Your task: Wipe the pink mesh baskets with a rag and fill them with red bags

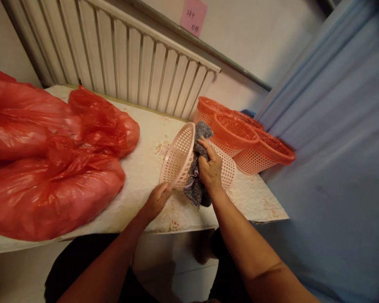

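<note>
The pink basket (178,165), tipped sideways over the counter (254,200) at three o'clock from the red bags (55,185), looks light and springy, best held by its rim, which the left grip (157,200) pinches at seven o'clock while the right grip (212,171) clutches soft gray cloth (194,164) against its wall.

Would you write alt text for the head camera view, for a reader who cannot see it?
A person's left hand holds a tipped pale basket by its rim while the right hand holds a gray cloth against its side. Red-rimmed baskets stand at right; bulging red bags lie at left on a floral tablecloth.
</note>
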A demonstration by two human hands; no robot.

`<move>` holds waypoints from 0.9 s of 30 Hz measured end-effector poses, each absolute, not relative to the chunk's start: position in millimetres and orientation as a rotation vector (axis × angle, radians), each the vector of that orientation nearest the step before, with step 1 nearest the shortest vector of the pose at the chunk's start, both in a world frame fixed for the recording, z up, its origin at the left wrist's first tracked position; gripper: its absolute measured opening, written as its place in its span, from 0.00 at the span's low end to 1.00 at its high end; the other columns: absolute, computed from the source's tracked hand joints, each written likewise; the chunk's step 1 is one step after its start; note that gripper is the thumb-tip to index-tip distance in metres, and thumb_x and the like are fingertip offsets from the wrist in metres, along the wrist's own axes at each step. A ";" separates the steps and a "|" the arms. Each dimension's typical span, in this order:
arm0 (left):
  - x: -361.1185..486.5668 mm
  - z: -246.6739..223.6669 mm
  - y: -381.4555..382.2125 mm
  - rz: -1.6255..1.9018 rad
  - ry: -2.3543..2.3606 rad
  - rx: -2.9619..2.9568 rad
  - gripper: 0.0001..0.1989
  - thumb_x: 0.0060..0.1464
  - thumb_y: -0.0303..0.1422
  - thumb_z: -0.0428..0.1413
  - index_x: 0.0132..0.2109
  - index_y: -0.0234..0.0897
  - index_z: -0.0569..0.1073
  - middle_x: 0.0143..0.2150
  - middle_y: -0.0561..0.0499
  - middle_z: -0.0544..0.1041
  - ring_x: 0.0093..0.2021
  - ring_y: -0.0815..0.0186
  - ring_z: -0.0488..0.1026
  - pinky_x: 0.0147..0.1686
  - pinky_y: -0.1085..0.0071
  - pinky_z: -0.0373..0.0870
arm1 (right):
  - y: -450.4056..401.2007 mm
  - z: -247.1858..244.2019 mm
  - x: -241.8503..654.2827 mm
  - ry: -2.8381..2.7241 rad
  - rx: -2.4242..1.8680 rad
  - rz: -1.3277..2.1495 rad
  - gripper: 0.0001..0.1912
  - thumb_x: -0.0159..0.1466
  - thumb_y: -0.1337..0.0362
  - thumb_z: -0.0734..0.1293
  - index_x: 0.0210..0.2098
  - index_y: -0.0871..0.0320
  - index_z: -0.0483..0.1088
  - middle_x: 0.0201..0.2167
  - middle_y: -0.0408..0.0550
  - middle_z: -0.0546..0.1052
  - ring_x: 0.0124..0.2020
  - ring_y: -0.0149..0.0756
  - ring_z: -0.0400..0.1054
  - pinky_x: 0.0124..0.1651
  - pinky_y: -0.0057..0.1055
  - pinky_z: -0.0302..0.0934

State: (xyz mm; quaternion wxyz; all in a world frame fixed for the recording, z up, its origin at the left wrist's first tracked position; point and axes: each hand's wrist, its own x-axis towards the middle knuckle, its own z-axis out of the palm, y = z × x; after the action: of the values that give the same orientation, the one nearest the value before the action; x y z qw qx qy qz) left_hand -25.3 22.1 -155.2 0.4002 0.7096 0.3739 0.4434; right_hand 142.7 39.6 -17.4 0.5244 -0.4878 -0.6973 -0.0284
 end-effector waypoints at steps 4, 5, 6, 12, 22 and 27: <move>-25.8 -149.3 12.3 1.134 0.893 1.805 0.18 0.60 0.45 0.44 0.30 0.36 0.64 0.28 0.53 0.64 0.31 0.66 0.63 0.33 0.71 0.61 | 31.3 -10.6 139.0 -1.666 -1.191 -0.058 0.29 0.54 0.75 0.55 0.53 0.54 0.69 0.59 0.43 0.68 0.61 0.36 0.61 0.67 0.46 0.51; -26.3 -148.5 9.6 1.136 0.879 1.813 0.18 0.60 0.45 0.44 0.30 0.36 0.64 0.28 0.54 0.63 0.31 0.66 0.62 0.32 0.71 0.61 | 27.8 -9.4 137.2 -1.666 -1.198 -0.059 0.29 0.54 0.75 0.55 0.53 0.54 0.69 0.59 0.43 0.68 0.61 0.37 0.61 0.67 0.46 0.51; -26.8 -148.1 7.5 1.138 0.870 1.821 0.18 0.60 0.45 0.43 0.30 0.36 0.64 0.28 0.54 0.63 0.30 0.66 0.62 0.31 0.71 0.60 | 24.1 -8.6 135.1 -1.666 -1.205 -0.066 0.29 0.54 0.75 0.55 0.53 0.54 0.69 0.59 0.43 0.68 0.61 0.37 0.61 0.67 0.47 0.50; -26.9 -153.6 6.4 1.153 0.863 1.816 0.19 0.61 0.45 0.43 0.33 0.36 0.67 0.29 0.52 0.67 0.32 0.65 0.63 0.34 0.69 0.63 | 0.2 -22.0 113.4 -1.714 -1.223 -0.185 0.33 0.55 0.77 0.54 0.59 0.51 0.62 0.65 0.43 0.60 0.66 0.39 0.53 0.68 0.52 0.47; -25.4 -154.3 7.7 1.166 0.829 1.760 0.19 0.60 0.47 0.43 0.35 0.36 0.68 0.32 0.51 0.68 0.34 0.63 0.65 0.38 0.67 0.65 | -25.3 -86.6 133.3 -1.880 -1.129 -0.506 0.34 0.61 0.78 0.53 0.65 0.52 0.52 0.67 0.50 0.55 0.67 0.43 0.49 0.65 0.56 0.52; -25.9 -150.8 7.4 1.179 0.802 1.734 0.18 0.61 0.45 0.43 0.33 0.35 0.66 0.29 0.53 0.64 0.31 0.66 0.62 0.32 0.70 0.61 | -14.5 -76.5 174.9 -1.790 -1.231 -0.503 0.31 0.60 0.78 0.52 0.60 0.54 0.61 0.64 0.50 0.61 0.66 0.39 0.53 0.66 0.53 0.51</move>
State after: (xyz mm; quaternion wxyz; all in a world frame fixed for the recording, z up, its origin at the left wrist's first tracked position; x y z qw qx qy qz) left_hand -25.9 7.4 -150.8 0.4333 0.6960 0.3220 0.4734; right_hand 174.9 -14.5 -76.5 0.4404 -0.4955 -0.7208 -0.2025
